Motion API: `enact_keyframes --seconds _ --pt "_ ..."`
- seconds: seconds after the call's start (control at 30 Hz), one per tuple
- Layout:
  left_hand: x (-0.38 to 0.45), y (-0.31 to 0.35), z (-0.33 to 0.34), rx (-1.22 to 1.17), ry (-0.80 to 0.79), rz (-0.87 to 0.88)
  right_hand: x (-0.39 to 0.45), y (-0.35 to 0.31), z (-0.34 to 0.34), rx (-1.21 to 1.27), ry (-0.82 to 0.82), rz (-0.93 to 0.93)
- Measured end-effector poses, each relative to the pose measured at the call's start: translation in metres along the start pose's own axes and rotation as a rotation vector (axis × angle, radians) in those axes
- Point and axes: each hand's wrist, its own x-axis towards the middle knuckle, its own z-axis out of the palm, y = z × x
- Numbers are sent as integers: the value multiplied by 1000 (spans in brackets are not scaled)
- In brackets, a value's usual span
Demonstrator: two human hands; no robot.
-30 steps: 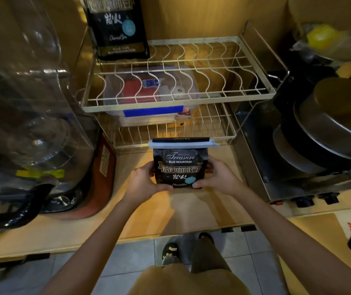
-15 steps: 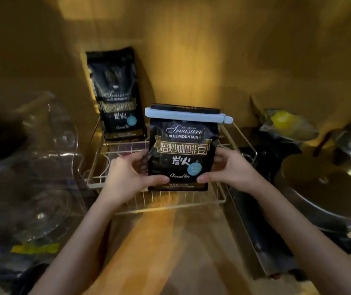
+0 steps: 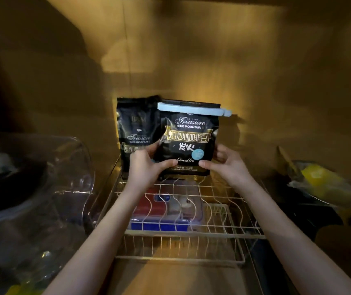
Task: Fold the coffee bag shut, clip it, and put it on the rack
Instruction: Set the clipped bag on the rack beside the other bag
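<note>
Left hand (image 3: 147, 167) and right hand (image 3: 226, 165) grip the black foil coffee bag (image 3: 186, 141), sealed by a pale-blue plastic clip (image 3: 191, 109), above the white wire rack (image 3: 191, 227); lower it upright beside the second black bag (image 3: 137, 128); release once it stands steady.

The black coffee bag (image 3: 186, 143) bears gold-framed lettering, a pale blue clip (image 3: 193, 110), and a light blue dot.

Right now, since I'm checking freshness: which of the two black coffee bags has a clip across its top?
The black coffee bag held in both hands; a pale blue clip spans its folded top. The black bag behind it, on the left, has none.
</note>
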Motion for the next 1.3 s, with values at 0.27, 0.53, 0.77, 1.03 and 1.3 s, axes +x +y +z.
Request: enact_keyframes --seconds 0.27,0.53,0.77,1.03,1.3 --pt "9 -40 44 114 15 -70 27 49 15 -70 -42 105" --pt "2 -47 69 279 66 1 39 64 21 -67 -27 143" --pt "9 -48 76 467 45 80 40 61 23 -49 -28 85" --pt "20 -28 70 550 -122 -24 38 55 29 -262 -36 91" --pt "42 26 22 488 -317 -118 21 -15 2 -246 33 47"
